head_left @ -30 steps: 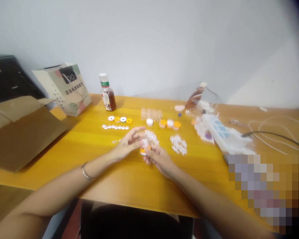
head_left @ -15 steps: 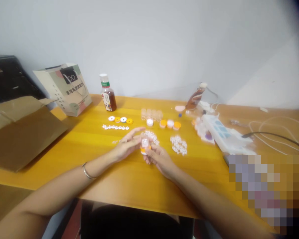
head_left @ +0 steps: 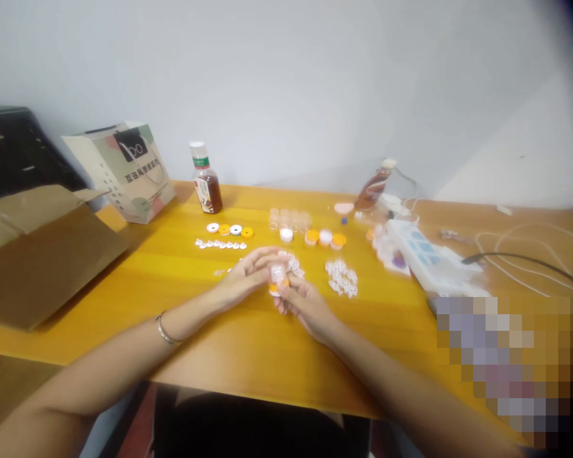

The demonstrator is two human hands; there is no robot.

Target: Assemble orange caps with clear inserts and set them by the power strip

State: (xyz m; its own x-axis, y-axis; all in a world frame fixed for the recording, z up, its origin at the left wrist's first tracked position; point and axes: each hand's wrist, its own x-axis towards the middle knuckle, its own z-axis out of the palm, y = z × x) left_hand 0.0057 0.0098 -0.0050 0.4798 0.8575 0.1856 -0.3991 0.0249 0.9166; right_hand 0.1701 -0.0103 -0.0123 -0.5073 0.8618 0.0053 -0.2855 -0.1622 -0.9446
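A small clear container with an orange and white end (head_left: 277, 280) is held upright between my hands over the middle of the table. My right hand (head_left: 308, 308) grips its orange and white lower end between thumb and fingers. Around the clear upper part curls my left hand (head_left: 248, 277), with the thumb at its near side and the fingers over the top. Just behind the hands lies a pile of small white pieces (head_left: 293, 264), partly hidden by them. Another pile of white pieces (head_left: 342, 278) is to the right.
Farther back are clear cups (head_left: 290, 220), a white cap (head_left: 286, 235), orange and white caps (head_left: 325, 238), a row of discs (head_left: 230, 230) and small white parts (head_left: 221, 244). Bottles (head_left: 207, 181) (head_left: 375, 184), a paper bag (head_left: 141, 172), a cardboard box (head_left: 48, 248) and a power strip (head_left: 424, 251) stand around.
My left fingers have come down and closed in around the clear top of the container. My right hand keeps its hold in nearly the same place.
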